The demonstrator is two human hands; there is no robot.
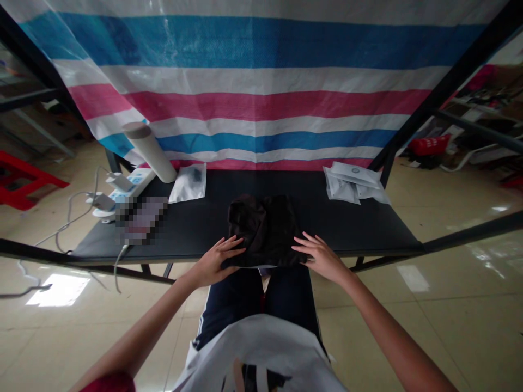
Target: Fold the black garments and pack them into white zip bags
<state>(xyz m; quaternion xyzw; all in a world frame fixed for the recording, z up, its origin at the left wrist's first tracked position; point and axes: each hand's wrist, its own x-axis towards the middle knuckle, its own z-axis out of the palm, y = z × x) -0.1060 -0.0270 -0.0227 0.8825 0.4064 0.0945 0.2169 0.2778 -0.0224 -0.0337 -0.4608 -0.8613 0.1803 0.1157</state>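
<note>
A white printed T-shirt (261, 354) and navy track trousers (241, 299) fill the bottom of the view. Above them both hands lie open, fingers spread, gripping nothing: the left hand (216, 261) rests on a soft, crumpled black cloth (263, 231), and the right hand (322, 258) touches its edge. The cloth sits at the near edge of a matte black table (359, 228), between glossy white packets (353, 182) and an upright pale tube (149, 152).
</note>
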